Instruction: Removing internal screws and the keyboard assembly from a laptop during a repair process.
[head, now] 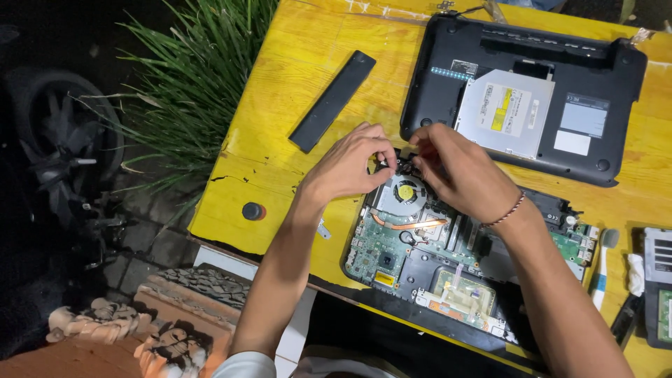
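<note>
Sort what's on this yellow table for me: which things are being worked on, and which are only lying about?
In hand:
left hand and right hand, pinching at the top edge of the opened green laptop mainboard
round grey cooling fan

Lying about:
black laptop bottom cover
long black battery bar
small black round knob
white toothbrush

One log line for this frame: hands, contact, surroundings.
left hand: pinching at fan edge | right hand: fingers beside it | fan: on opened laptop board | bottom cover: apart on yellow table
</note>
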